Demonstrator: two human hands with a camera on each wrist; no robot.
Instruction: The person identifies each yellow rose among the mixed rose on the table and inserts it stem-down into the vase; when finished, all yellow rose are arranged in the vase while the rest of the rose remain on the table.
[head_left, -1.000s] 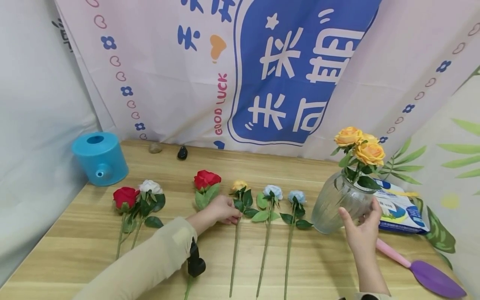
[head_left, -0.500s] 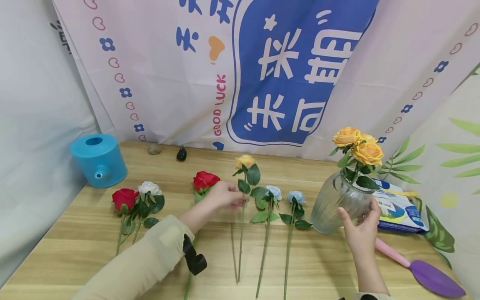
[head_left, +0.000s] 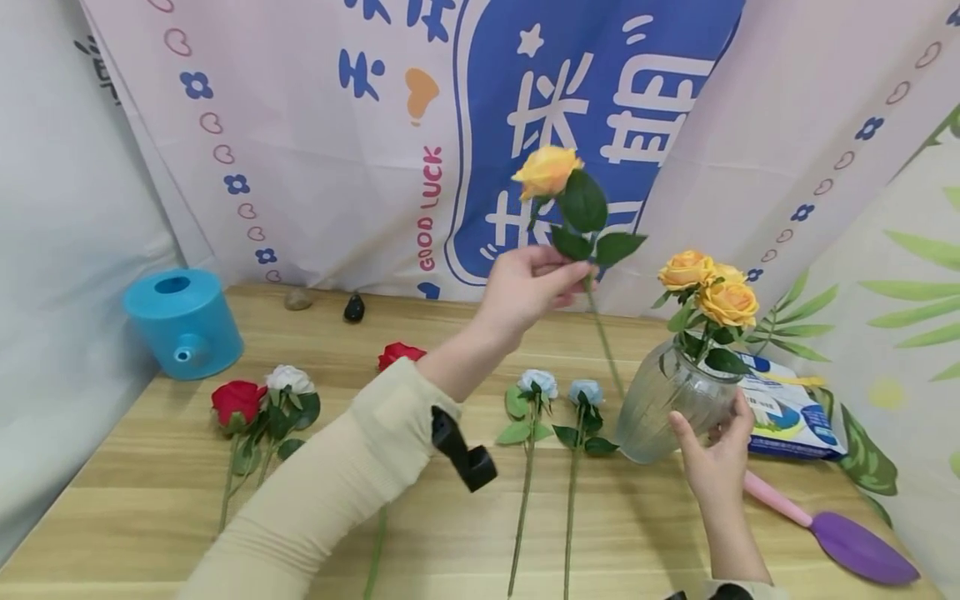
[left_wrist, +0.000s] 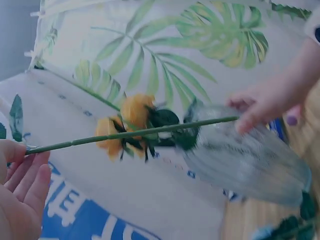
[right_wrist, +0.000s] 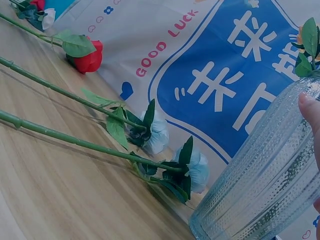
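My left hand [head_left: 525,287] pinches the stem of a yellow artificial rose [head_left: 549,172], holding it up off the table with its bloom on top. In the left wrist view the rose's bare stem [left_wrist: 100,139] crosses in front of the vase. At the right, my right hand [head_left: 718,454] grips the side of a ribbed clear glass vase [head_left: 654,412], thumb on the near side. The vase leans slightly, and several yellow roses [head_left: 727,302] stand in it. Two light blue roses [head_left: 538,383] lie left of the vase, seen closer in the right wrist view.
A red rose [head_left: 238,403] and a white rose [head_left: 289,380] lie at the left. Another red rose [head_left: 399,355] is partly behind my left arm. A blue watering can [head_left: 183,325], a purple shovel [head_left: 862,546] with pink handle and a printed packet [head_left: 798,421] flank them.
My left hand has lifted the yellow rose from the table, up and rightward towards the vase. My right hand keeps its hold on the vase.
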